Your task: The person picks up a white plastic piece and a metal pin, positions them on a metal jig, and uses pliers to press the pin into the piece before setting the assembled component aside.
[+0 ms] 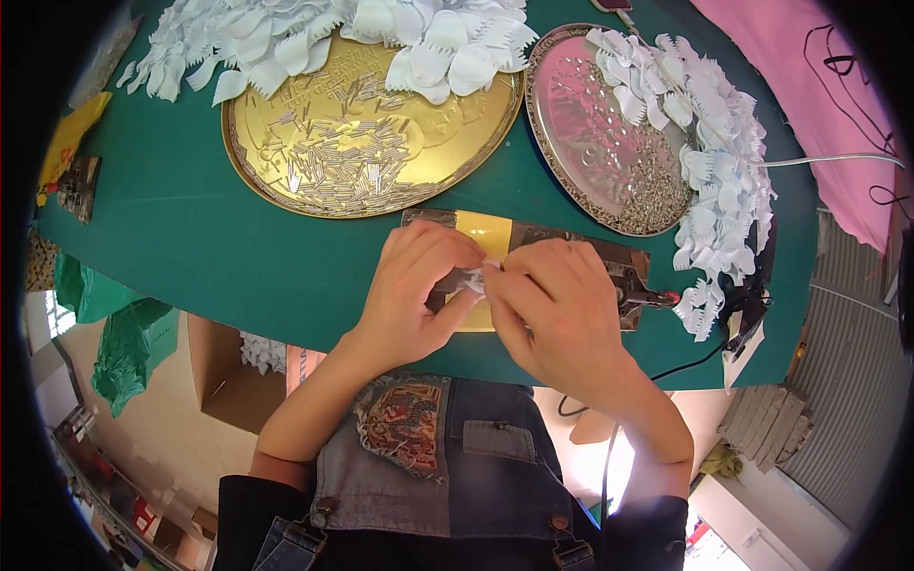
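Observation:
Between the fingertips of both hands, near the table's front edge, is a small white plastic piece (475,279), mostly hidden by the fingers. My left hand (405,290) pinches it from the left, thumb below and fingers curled above. My right hand (560,309) closes on it from the right with bent fingers. Under the hands lies a brown block wrapped with yellow tape (484,228). Beyond it, a gold oval tray (433,157) carries many short metal pins (328,169). A silver oval tray (566,133) to its right holds small metal parts (655,186), perhaps springs.
White toothed plastic pieces (443,43) are heaped over the gold tray's far side; another heap (719,157) lies along the silver tray's right. A red-tipped tool (657,298) and a black cable (690,364) lie right of my hands. Pink cloth (809,86) covers the far right.

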